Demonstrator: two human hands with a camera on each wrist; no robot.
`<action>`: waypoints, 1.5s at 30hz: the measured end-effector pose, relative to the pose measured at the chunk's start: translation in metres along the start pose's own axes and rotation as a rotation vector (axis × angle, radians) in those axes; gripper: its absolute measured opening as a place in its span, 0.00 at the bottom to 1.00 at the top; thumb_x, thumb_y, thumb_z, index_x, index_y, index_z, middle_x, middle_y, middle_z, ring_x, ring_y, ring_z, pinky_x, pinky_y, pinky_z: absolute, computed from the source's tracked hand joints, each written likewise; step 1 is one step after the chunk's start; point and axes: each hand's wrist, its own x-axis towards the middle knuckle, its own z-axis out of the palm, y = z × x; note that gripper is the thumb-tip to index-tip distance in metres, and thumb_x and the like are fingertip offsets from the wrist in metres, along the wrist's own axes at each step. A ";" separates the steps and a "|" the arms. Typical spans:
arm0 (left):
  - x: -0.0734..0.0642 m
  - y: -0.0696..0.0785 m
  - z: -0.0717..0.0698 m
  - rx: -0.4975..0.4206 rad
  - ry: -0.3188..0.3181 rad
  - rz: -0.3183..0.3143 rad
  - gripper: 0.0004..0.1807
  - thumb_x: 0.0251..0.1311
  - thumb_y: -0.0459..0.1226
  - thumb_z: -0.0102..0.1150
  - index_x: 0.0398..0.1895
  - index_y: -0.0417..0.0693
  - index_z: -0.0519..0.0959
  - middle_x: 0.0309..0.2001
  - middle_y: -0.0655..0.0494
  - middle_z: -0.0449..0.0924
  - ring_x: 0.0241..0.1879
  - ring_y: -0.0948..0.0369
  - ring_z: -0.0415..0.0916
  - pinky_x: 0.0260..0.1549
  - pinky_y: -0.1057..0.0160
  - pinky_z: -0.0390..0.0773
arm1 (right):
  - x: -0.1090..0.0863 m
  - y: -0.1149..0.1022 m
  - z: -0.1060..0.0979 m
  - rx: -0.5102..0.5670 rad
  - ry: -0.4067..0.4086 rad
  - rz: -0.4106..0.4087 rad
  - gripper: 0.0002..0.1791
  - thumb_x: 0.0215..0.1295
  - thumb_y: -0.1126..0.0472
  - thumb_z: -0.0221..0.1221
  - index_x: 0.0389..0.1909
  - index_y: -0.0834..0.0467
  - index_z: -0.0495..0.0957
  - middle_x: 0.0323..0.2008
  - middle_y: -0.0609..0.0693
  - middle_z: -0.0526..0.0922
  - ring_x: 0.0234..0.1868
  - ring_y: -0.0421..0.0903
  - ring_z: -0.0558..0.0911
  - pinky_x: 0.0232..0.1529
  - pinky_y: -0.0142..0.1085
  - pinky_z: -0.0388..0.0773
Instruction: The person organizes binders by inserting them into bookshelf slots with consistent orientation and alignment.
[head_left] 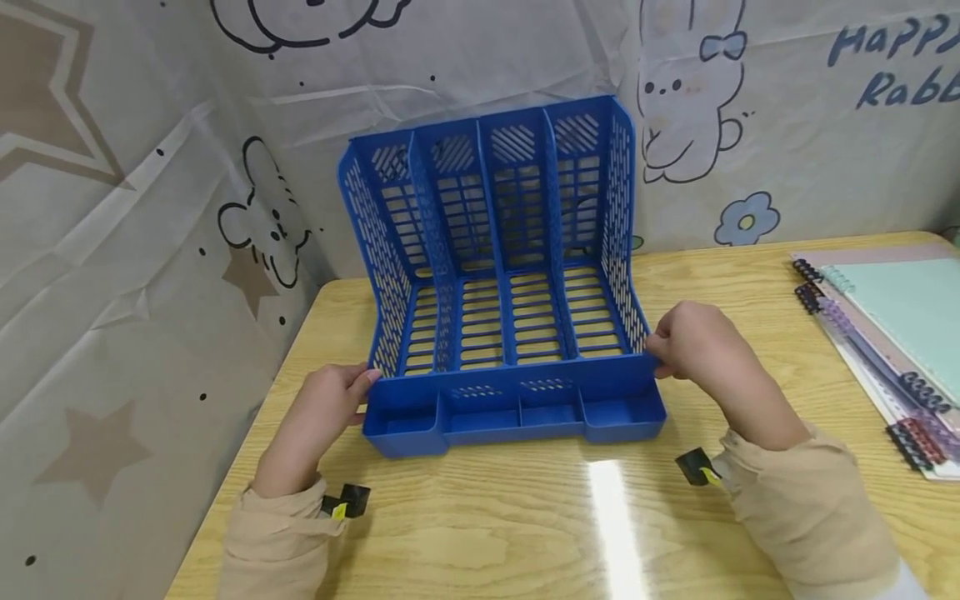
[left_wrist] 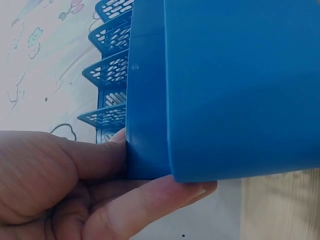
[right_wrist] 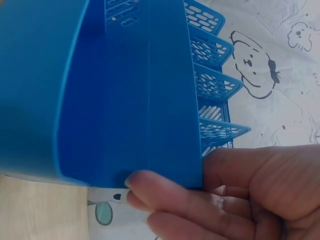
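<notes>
A blue plastic file organizer (head_left: 510, 367) stands on the wooden table, with tall slotted dividers behind and a low front tray of small compartments. My left hand (head_left: 330, 417) grips its front left corner; in the left wrist view the thumb lies behind the front panel (left_wrist: 147, 100) and the fingers reach along the tray's end. At the front right corner my right hand (head_left: 693, 358) pinches the edge. The right wrist view shows that thumb behind the panel (right_wrist: 170, 100) and the fingertips (right_wrist: 150, 187) at the tray's end.
Several spiral notebooks (head_left: 900, 325) are stacked on the right of the table (head_left: 465, 533). A printed cloth (head_left: 480, 58) hangs behind the organizer and along the left side. Black tabs (head_left: 693, 467) stick out from the wrist wraps.
</notes>
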 end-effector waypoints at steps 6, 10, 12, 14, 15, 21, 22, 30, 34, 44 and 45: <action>-0.002 -0.002 0.001 -0.009 0.001 0.007 0.25 0.74 0.39 0.38 0.64 0.27 0.62 0.61 0.31 0.68 0.49 0.43 0.78 0.36 0.55 0.83 | -0.002 0.003 0.000 0.021 0.009 -0.005 0.22 0.63 0.64 0.49 0.07 0.56 0.67 0.14 0.51 0.82 0.20 0.43 0.83 0.19 0.33 0.67; -0.002 0.000 0.003 -0.007 -0.009 0.008 0.25 0.74 0.39 0.39 0.64 0.27 0.63 0.62 0.31 0.67 0.50 0.43 0.78 0.36 0.56 0.83 | -0.004 0.005 0.001 0.024 0.000 0.003 0.21 0.62 0.64 0.49 0.08 0.57 0.70 0.15 0.51 0.82 0.20 0.43 0.82 0.19 0.33 0.68; -0.002 0.002 0.004 0.009 -0.014 0.013 0.24 0.74 0.38 0.39 0.63 0.26 0.63 0.62 0.31 0.66 0.50 0.42 0.77 0.36 0.55 0.83 | -0.005 0.006 0.001 0.017 0.001 0.005 0.21 0.62 0.64 0.49 0.08 0.57 0.70 0.14 0.50 0.82 0.20 0.42 0.82 0.19 0.33 0.67; -0.002 0.005 0.004 0.029 -0.022 0.021 0.24 0.74 0.38 0.39 0.63 0.26 0.63 0.62 0.31 0.65 0.50 0.42 0.77 0.37 0.55 0.83 | -0.006 0.008 0.000 0.011 0.003 0.005 0.21 0.63 0.64 0.49 0.08 0.57 0.69 0.14 0.49 0.81 0.20 0.42 0.82 0.19 0.33 0.67; -0.002 0.006 0.005 0.042 -0.025 0.027 0.24 0.74 0.37 0.39 0.63 0.25 0.64 0.62 0.31 0.65 0.50 0.42 0.77 0.37 0.55 0.83 | -0.007 0.008 0.000 0.004 0.008 0.003 0.22 0.63 0.64 0.49 0.07 0.56 0.68 0.13 0.48 0.81 0.20 0.42 0.82 0.19 0.33 0.66; -0.002 0.012 0.007 0.065 -0.030 0.062 0.23 0.74 0.36 0.39 0.62 0.24 0.64 0.61 0.30 0.66 0.46 0.44 0.80 0.36 0.56 0.83 | -0.011 0.015 -0.004 -0.004 0.022 -0.003 0.21 0.60 0.64 0.48 0.07 0.56 0.68 0.12 0.48 0.81 0.18 0.41 0.80 0.18 0.34 0.65; -0.001 0.013 0.008 0.062 -0.030 0.066 0.24 0.74 0.37 0.39 0.62 0.24 0.64 0.62 0.30 0.66 0.46 0.44 0.80 0.37 0.56 0.83 | -0.012 0.016 -0.004 -0.001 0.021 -0.003 0.20 0.60 0.64 0.48 0.07 0.56 0.68 0.13 0.48 0.81 0.18 0.41 0.80 0.18 0.34 0.66; 0.002 0.019 0.012 0.067 -0.028 0.086 0.24 0.74 0.37 0.39 0.62 0.24 0.64 0.62 0.30 0.65 0.47 0.44 0.80 0.36 0.57 0.83 | -0.012 0.026 -0.007 -0.005 0.019 -0.005 0.20 0.60 0.63 0.49 0.08 0.56 0.70 0.14 0.49 0.82 0.18 0.41 0.80 0.18 0.34 0.67; 0.003 0.022 0.014 0.056 -0.040 0.089 0.24 0.74 0.37 0.39 0.62 0.24 0.64 0.63 0.31 0.63 0.50 0.43 0.77 0.37 0.56 0.83 | -0.013 0.029 -0.008 -0.003 -0.007 0.016 0.20 0.62 0.62 0.49 0.10 0.57 0.72 0.15 0.49 0.82 0.19 0.41 0.79 0.19 0.34 0.66; -0.001 0.025 0.015 0.063 -0.035 0.094 0.24 0.74 0.38 0.40 0.62 0.25 0.65 0.63 0.31 0.64 0.46 0.45 0.80 0.36 0.56 0.83 | -0.016 0.032 -0.010 -0.030 0.024 -0.023 0.20 0.62 0.63 0.49 0.09 0.57 0.72 0.14 0.49 0.82 0.18 0.41 0.80 0.19 0.34 0.65; -0.001 0.025 0.015 0.062 -0.036 0.095 0.24 0.73 0.37 0.40 0.62 0.25 0.65 0.63 0.31 0.64 0.46 0.45 0.80 0.36 0.57 0.83 | -0.017 0.032 -0.010 -0.031 0.027 -0.022 0.20 0.62 0.63 0.49 0.09 0.57 0.71 0.14 0.49 0.82 0.18 0.41 0.80 0.18 0.34 0.65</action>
